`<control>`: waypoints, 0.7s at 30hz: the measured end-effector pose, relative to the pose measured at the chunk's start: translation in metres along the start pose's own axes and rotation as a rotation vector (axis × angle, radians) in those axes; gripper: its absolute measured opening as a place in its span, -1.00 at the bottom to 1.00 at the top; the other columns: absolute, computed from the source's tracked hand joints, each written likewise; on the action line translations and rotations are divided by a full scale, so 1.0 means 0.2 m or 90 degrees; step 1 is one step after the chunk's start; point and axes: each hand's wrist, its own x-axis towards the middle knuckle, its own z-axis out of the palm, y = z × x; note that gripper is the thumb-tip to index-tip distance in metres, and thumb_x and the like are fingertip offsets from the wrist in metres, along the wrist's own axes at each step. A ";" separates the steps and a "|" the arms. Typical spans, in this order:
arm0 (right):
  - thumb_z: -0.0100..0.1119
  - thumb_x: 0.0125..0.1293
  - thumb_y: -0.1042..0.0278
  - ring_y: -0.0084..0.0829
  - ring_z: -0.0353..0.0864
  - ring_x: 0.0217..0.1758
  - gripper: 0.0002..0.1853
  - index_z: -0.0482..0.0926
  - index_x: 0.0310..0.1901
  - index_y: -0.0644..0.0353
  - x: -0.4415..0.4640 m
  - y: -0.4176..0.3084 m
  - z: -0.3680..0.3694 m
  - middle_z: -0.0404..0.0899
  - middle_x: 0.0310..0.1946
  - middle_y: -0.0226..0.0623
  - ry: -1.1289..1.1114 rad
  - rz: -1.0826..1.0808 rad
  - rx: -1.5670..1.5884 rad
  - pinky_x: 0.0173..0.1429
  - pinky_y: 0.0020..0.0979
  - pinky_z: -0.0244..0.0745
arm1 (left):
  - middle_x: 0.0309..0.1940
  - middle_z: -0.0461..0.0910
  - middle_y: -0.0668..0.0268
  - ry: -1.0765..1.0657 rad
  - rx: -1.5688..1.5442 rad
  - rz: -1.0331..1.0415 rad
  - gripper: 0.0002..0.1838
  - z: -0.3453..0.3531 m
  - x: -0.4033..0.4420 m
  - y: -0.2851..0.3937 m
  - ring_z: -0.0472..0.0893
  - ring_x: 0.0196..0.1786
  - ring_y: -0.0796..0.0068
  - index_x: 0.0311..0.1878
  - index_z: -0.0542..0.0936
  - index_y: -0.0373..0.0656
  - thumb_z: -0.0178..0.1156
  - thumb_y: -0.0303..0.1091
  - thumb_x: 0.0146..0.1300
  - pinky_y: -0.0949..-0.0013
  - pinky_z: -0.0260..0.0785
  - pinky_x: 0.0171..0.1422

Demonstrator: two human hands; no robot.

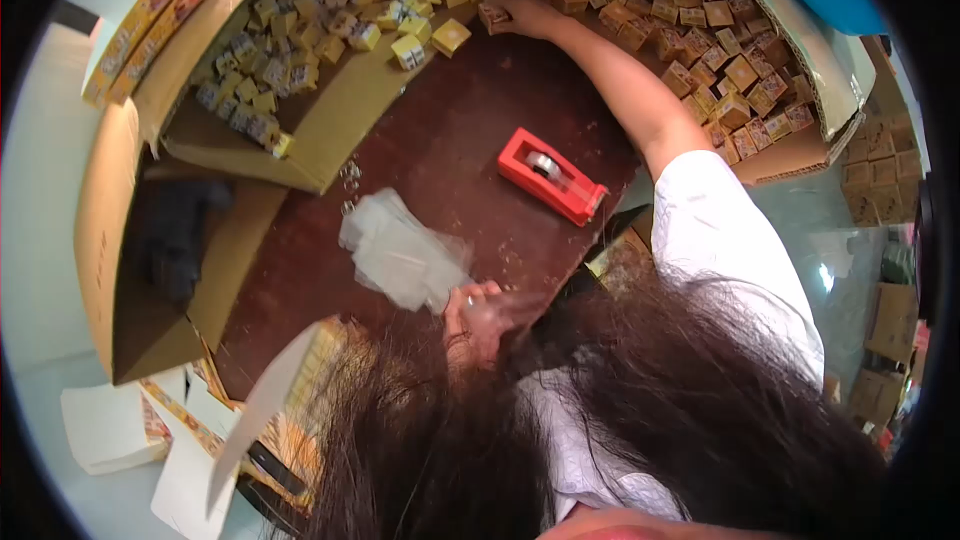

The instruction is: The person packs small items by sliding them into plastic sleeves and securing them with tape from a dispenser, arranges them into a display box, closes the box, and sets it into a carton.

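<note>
My right hand (525, 16) reaches to the far edge of the dark red table, its fingers closed round a small printed box (492, 16). Close to my body, my left hand (474, 318) has curled fingers with a clear plastic bag (512, 308) at them; hair hides part of this hand. Just beyond it lies a loose stack of clear plastic bags (400, 252). Between the two hands, a red tape dispenser (548, 176) rests on the table with a tape roll in it.
Small yellow boxes (330, 15) fill an open carton at the far left. Small orange-brown boxes (690, 15) fill another carton at the far right. Left of the table stands an open carton (110, 240) with a dark item (180, 235) inside. Printed card sheets (115, 430) lie at lower left.
</note>
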 end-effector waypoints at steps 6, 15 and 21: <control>0.27 0.37 -0.02 -0.27 0.56 0.23 -0.31 0.33 0.43 0.07 -0.23 -0.63 -0.53 0.55 0.22 -0.22 0.069 0.256 0.961 0.29 -0.19 0.49 | -0.03 0.63 0.19 0.276 0.056 0.152 -0.64 0.34 -0.03 0.09 0.63 -0.05 0.13 0.10 0.43 0.01 -0.09 0.06 0.52 0.11 0.49 -0.10; 0.39 0.27 0.46 -0.52 0.59 0.19 -0.38 0.44 0.36 0.29 -1.03 -1.77 -0.96 0.59 0.17 -0.27 -0.166 0.157 0.880 0.20 -0.45 0.54 | 0.07 0.56 0.14 0.317 0.260 0.349 -0.56 0.35 -0.19 0.08 0.66 0.00 0.06 0.13 0.42 -0.14 -0.16 0.04 0.53 0.14 0.59 -0.13; 0.46 0.20 0.38 -0.49 0.69 -0.05 -0.40 0.52 0.29 0.24 -1.20 -1.97 -0.99 0.68 0.01 -0.19 -0.029 0.172 0.722 0.07 -0.45 0.59 | -0.01 0.55 0.13 0.229 0.374 0.464 -0.61 0.35 -0.36 0.04 0.68 -0.09 0.15 0.07 0.47 -0.17 -0.16 -0.05 0.56 0.24 0.62 -0.28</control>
